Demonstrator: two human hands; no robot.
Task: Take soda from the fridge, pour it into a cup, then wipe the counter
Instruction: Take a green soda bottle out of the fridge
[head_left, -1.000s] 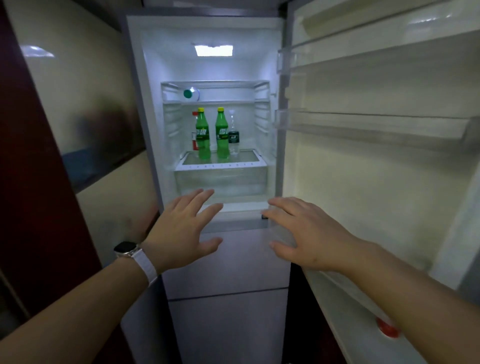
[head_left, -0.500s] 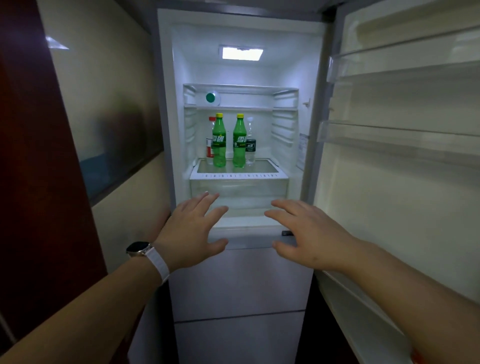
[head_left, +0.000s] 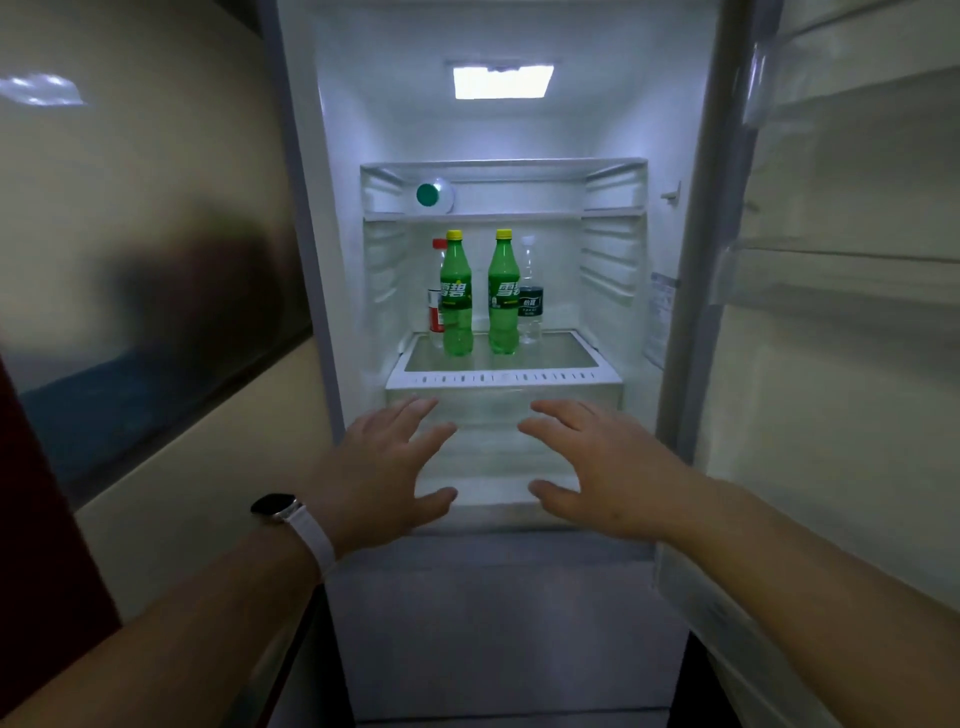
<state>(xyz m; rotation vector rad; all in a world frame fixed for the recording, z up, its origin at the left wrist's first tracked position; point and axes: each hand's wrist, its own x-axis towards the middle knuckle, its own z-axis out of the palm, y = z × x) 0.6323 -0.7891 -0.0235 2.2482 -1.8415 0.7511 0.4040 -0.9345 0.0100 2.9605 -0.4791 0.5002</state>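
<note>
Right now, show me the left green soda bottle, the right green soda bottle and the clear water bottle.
left green soda bottle (head_left: 456, 297), head view, on its label.
right green soda bottle (head_left: 503, 293), head view, on its label.
clear water bottle (head_left: 531, 304), head view, on its dark label.

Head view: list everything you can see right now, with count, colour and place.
green soda bottles: two, yellow caps, upright on fridge shelf
red-capped bottle: one, behind the left green one
clear bottle: one, dark label, behind the right green one
lying bottle: one, green cap, upper shelf
fridge light: one, white, on
fridge door: one, white, open at right
watch: one, white strap, left wrist
left hand: open, empty
right hand: open, empty
</note>
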